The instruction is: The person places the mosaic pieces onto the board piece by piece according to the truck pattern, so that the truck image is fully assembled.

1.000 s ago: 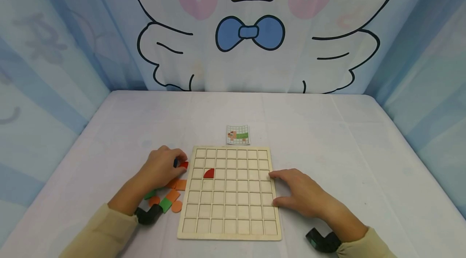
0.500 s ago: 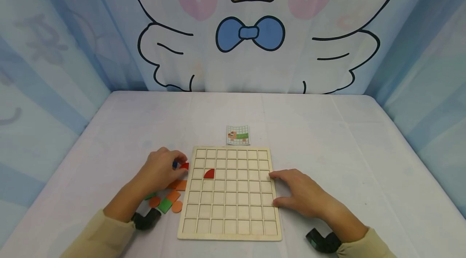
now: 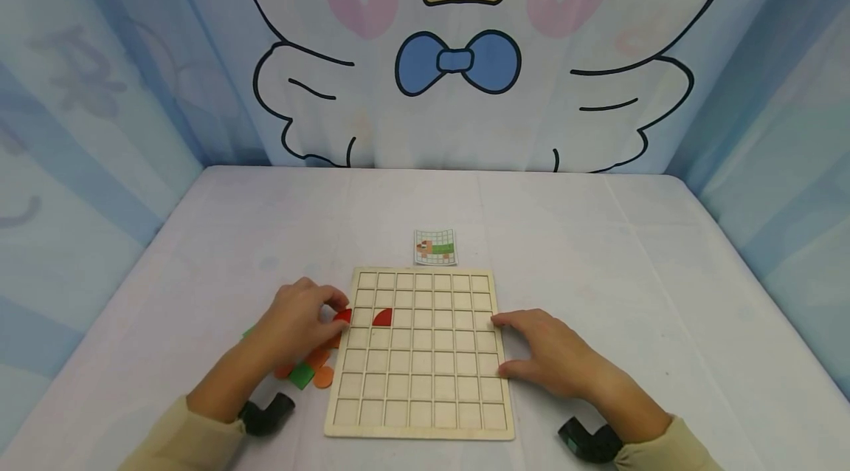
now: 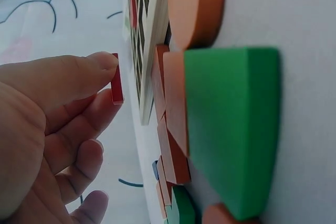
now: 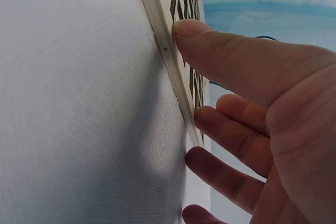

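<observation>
Left hand (image 3: 299,320) just shifted nearer and right, red piece (image 3: 342,315) pinched, now at left edge of grid board (image 3: 422,361). So it's clear of loose pile (image 3: 302,375), just not down on grid board yet. Right hand (image 3: 554,353), fingers relaxed, touches right edge.

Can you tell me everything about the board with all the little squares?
The board looks square, pale and wooden, with a plain rim and thin lines making seven rows of seven squares. It lies flat on the white table. One red quarter-circle piece sits in the third row from the far edge, second square from the left. The right hand touches the board's right edge.
</observation>
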The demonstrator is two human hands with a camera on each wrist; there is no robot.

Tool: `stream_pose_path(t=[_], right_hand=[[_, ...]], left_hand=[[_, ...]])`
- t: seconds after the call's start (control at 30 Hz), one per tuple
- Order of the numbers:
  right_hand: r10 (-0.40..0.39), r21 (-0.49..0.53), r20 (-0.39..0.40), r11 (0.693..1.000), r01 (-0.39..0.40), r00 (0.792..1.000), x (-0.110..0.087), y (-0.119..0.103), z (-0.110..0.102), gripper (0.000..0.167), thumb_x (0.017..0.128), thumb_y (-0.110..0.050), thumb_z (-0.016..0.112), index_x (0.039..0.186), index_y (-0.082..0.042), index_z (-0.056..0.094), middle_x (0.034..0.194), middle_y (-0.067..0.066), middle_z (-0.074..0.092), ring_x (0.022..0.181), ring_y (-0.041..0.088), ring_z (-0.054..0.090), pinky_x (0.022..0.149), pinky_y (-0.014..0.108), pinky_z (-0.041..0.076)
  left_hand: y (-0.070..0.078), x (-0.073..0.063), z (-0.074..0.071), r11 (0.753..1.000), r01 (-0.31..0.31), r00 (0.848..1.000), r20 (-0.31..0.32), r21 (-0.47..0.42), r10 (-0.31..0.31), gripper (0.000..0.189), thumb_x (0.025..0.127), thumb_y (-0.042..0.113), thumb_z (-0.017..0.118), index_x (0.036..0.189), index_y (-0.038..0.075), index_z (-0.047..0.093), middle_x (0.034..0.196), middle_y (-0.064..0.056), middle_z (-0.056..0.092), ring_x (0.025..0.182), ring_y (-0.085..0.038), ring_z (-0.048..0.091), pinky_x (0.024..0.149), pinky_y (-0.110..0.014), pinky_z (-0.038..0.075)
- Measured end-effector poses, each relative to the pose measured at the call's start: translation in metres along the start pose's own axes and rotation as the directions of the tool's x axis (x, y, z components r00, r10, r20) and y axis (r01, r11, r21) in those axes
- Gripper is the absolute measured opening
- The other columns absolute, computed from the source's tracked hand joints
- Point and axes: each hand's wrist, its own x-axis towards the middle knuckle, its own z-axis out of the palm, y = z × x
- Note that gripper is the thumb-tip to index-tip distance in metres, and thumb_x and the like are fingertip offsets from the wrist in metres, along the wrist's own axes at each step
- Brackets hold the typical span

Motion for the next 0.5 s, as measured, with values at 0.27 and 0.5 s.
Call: stream_pose_path(t=[0.27, 0.5], right_hand=[[0.014, 0.004, 0.008, 1.000, -0.014, 1.000, 0.0000, 0.0000, 0.0006, 0.062, 0.084, -0.034, 0.081, 0.134, -0.004, 0.059, 0.133, 0.010, 0.060, 0.126, 0.035, 0.052, 0.103, 0.053, 0.041], [0.005, 0.005, 0.004, 1.000, -0.005, 1.000, 0.0000, 0.0015, 0.0011, 0.062, 0.085, -0.034, 0.080, 0.135, -0.004, 0.059, 0.133, 0.010, 0.060, 0.126, 0.035, 0.052, 0.103, 0.054, 0.040]], left_hand=[[0.0003, -0.0022, 0.0039, 0.995, -0.098, 0.995, -0.002, -0.007, 0.098, 0.022, 0.084, 0.020, 0.081, 0.103, 0.012, 0.073, 0.090, 0.006, 0.063, 0.089, -0.019, 0.051, 0.083, -0.041, 0.042], [0.0032, -0.0023, 0.0098, 0.993, -0.115, 0.993, 0.000, 0.018, 0.115, 0.021, 0.083, 0.021, 0.082, 0.100, 0.013, 0.073, 0.086, 0.009, 0.063, 0.084, -0.016, 0.049, 0.077, -0.035, 0.041]])
